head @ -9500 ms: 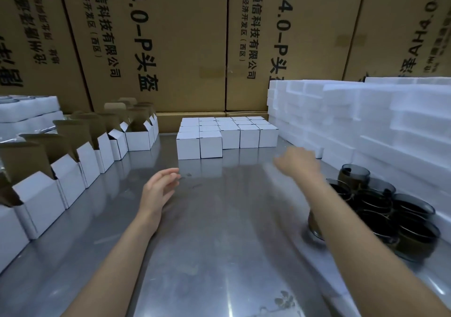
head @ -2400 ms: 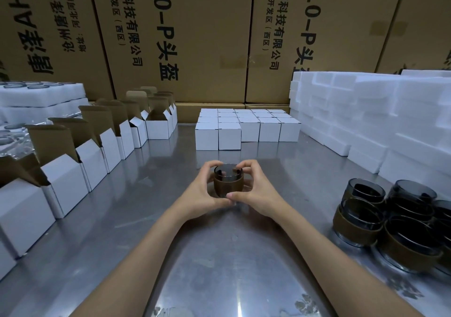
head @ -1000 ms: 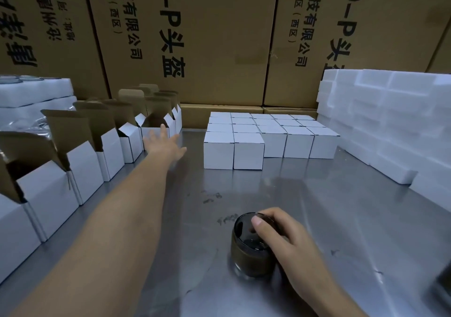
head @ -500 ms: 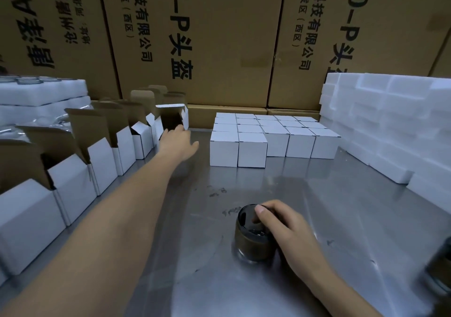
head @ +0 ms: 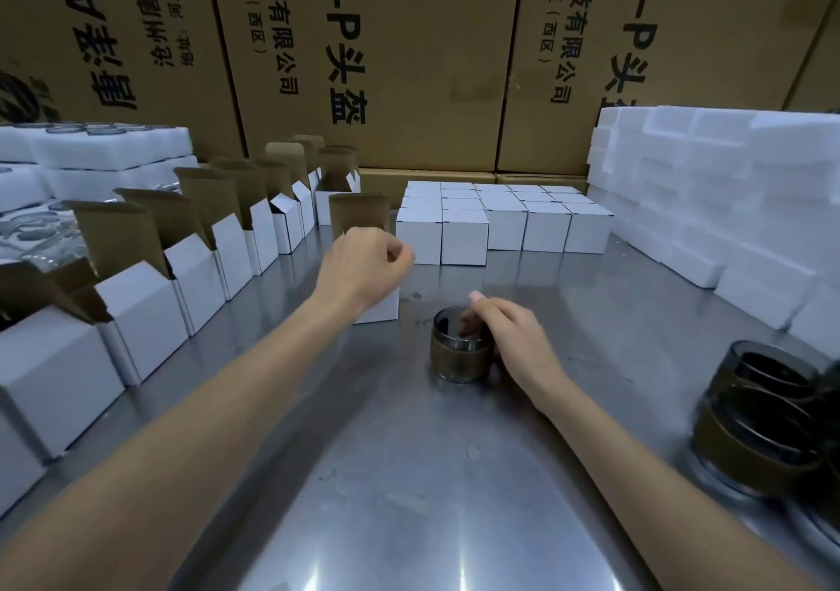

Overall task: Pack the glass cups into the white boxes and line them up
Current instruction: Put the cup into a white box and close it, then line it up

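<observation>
A single dark glass cup with a brown band around its lower half stands upright on a shiny metal table, a little right of centre. The right hand grips it at the rim on its right side: some fingers dip inside the cup, and the rest of the hand lies against the outer wall.

Just left of the cup and slightly farther back, the left hand holds an open white box, fingers curled around its top. The box's brown-lined lid flap stands upright behind the knuckles, and the white front shows below the wrist. Whether the box rests on the table or is lifted a little cannot be told.

Behind both hands, a block of closed white boxes sits in neat rows near the back of the table. Along the left side runs a row of empty open boxes, each with its flap raised, reaching from the near left corner to the back. At the near right edge is a cluster of more glass cups, only partly in view.

White foam blocks are stacked along the right side, and more foam trays are piled at the far left. Tall brown cardboard cartons printed with black lettering form a wall behind the table.
</observation>
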A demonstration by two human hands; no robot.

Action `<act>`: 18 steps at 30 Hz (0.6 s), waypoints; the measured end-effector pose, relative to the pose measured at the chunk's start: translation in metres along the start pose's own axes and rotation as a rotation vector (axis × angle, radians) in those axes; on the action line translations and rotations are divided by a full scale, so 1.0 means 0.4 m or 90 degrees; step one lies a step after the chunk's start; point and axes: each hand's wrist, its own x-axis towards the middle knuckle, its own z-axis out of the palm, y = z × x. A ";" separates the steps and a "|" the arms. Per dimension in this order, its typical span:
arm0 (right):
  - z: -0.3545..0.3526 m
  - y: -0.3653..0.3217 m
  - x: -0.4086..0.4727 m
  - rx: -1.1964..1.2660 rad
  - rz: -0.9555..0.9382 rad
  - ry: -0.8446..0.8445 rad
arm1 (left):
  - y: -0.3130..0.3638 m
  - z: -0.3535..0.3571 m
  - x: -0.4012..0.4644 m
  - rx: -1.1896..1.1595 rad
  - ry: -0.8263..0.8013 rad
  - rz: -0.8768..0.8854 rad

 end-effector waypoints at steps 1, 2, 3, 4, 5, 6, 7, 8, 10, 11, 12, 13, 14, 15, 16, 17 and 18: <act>0.000 -0.001 0.000 0.004 0.002 0.002 | 0.020 -0.003 -0.022 -0.008 0.002 0.011; 0.001 -0.002 0.000 0.005 0.002 0.003 | 0.040 -0.007 -0.041 -0.013 0.007 0.023; 0.001 -0.002 -0.001 0.005 -0.001 0.003 | 0.059 -0.009 -0.057 -0.021 0.015 0.032; 0.001 -0.002 -0.001 0.008 -0.004 0.005 | 0.078 -0.010 -0.070 -0.036 0.020 0.039; -0.001 -0.002 0.000 0.021 -0.004 0.010 | 0.097 -0.009 -0.081 -0.053 0.021 0.045; -0.003 -0.003 0.000 0.045 0.000 0.017 | 0.115 -0.007 -0.091 -0.068 0.022 0.054; -0.006 -0.003 0.002 0.076 0.007 0.026 | 0.133 -0.003 -0.101 -0.076 0.027 0.066; -0.010 -0.002 0.004 0.106 0.014 0.034 | 0.149 0.002 -0.112 -0.077 0.039 0.084; -0.014 -0.002 0.007 0.149 0.022 0.045 | 0.172 0.007 -0.134 -0.079 0.090 0.140; -0.014 0.000 0.009 0.161 0.022 0.044 | 0.175 0.008 -0.144 -0.092 0.124 0.178; -0.013 0.000 0.011 0.165 0.019 0.043 | 0.172 0.009 -0.153 -0.110 0.155 0.217; -0.012 0.002 0.010 0.164 0.016 0.042 | 0.164 0.013 -0.159 -0.133 0.184 0.248; -0.011 0.002 0.010 0.163 0.014 0.045 | 0.152 0.016 -0.163 -0.156 0.212 0.260; -0.010 0.002 0.009 0.162 0.012 0.048 | 0.140 0.018 -0.166 -0.178 0.238 0.244; -0.009 0.003 0.007 0.160 0.008 0.051 | 0.128 0.020 -0.167 -0.200 0.260 0.205; -0.008 0.003 0.006 0.157 0.002 0.053 | 0.116 0.021 -0.166 -0.226 0.275 0.156; -0.007 0.004 0.005 0.153 -0.006 0.053 | 0.106 0.023 -0.164 -0.257 0.284 0.111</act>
